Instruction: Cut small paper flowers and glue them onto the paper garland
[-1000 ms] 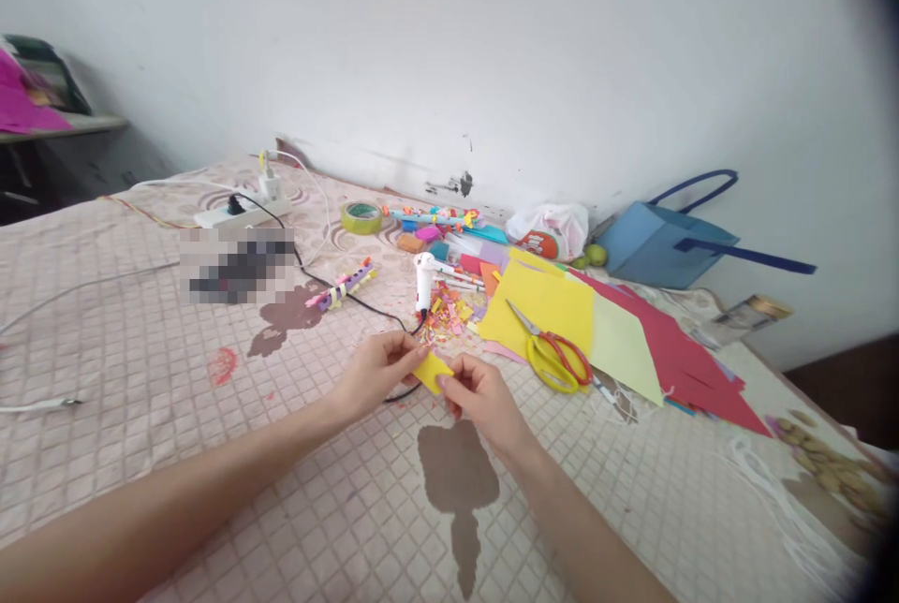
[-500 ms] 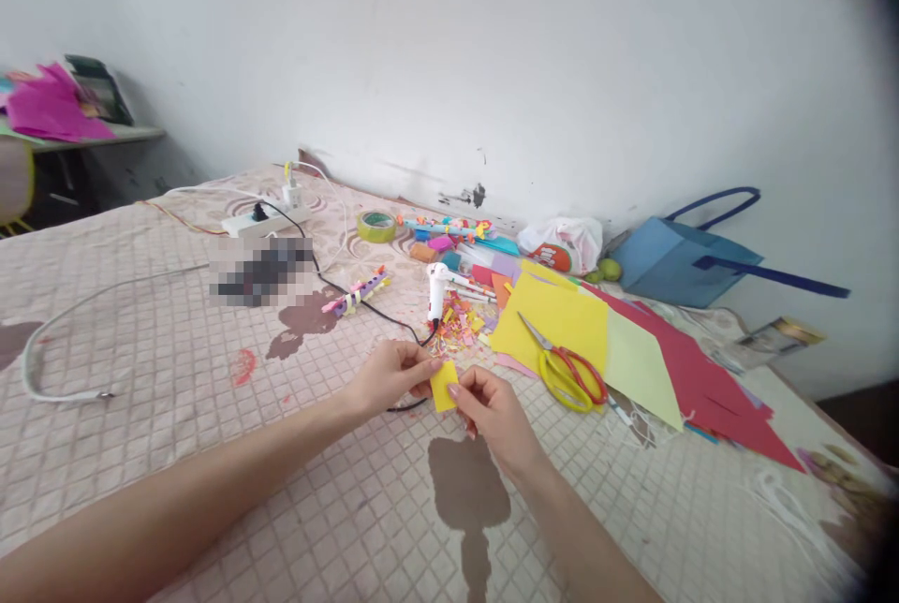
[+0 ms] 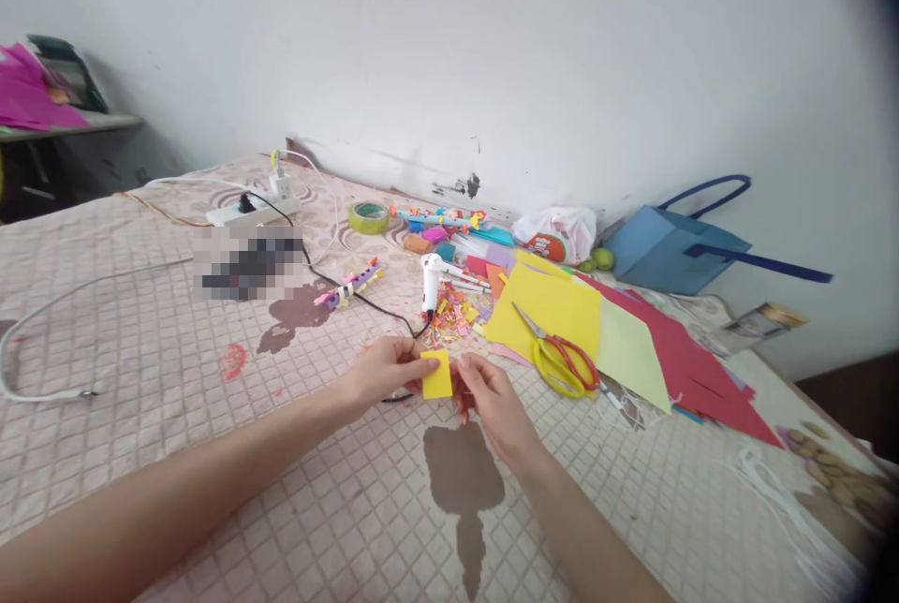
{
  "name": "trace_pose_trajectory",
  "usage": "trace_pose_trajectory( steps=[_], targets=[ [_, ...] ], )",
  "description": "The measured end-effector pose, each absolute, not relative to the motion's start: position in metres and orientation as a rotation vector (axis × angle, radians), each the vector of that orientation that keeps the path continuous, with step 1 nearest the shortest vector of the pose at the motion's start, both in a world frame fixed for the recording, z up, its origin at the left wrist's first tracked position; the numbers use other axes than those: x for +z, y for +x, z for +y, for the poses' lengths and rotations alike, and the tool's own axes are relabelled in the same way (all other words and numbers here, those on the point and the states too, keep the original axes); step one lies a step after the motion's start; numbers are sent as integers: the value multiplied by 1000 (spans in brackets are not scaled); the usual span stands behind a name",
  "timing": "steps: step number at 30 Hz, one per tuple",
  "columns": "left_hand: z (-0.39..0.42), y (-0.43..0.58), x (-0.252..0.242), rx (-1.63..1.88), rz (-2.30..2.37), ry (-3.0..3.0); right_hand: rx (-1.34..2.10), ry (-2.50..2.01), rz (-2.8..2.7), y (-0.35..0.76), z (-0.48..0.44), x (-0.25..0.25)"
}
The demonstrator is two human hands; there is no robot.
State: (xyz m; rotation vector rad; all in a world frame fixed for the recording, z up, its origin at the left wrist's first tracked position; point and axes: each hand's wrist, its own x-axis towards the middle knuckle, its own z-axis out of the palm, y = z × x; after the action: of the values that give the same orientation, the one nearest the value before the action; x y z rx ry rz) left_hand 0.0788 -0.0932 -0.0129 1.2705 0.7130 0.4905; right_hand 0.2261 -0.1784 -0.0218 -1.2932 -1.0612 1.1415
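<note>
Between the thumb and fingers of my left hand (image 3: 388, 373) is a small rectangle of yellow paper (image 3: 436, 375), held upright above the quilted cover. My right hand (image 3: 492, 402) is close against the paper's right side, its fingers curled and its thumb and forefinger pressed together. Whether anything sits in that pinch is hidden. Just beyond the hands stands a white glue gun (image 3: 430, 283) with a black cord. Coloured paper scraps (image 3: 456, 317) lie scattered around it. Scissors (image 3: 562, 361) with red and yellow handles rest on a yellow sheet (image 3: 512, 303) to the right.
Red sheets (image 3: 692, 378) and a pale green sheet (image 3: 632, 364) lie to the right. Behind stand a blue bag (image 3: 674, 252) and a tape roll (image 3: 369, 218). A decorated purple strip (image 3: 351, 286) lies left of the glue gun, near a power strip (image 3: 231, 210) and cords.
My right thumb has come off the face of the yellow paper and moved to its right side. The left hand keeps hold of the paper. The view has shifted slightly.
</note>
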Motion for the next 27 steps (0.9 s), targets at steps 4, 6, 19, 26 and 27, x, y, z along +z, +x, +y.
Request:
trace_pose_trajectory(
  steps=[4,6,19,26,27],
  targets=[
    [-93,79,-10,470,745,1245,1176,-1336,-1087,227,-179,-18],
    [-94,79,-9,472,756,1247,1181,-1377,-1123,227,-180,-18],
    [-92,79,-17,442,680,1263,1173,-1354,-1187,231,-178,-19],
    [-96,80,-14,447,713,1315,1150,-1352,-1176,233,-178,-20],
    [-96,80,-15,452,713,1332,1143,-1345,-1179,232,-178,-21]
  ],
)
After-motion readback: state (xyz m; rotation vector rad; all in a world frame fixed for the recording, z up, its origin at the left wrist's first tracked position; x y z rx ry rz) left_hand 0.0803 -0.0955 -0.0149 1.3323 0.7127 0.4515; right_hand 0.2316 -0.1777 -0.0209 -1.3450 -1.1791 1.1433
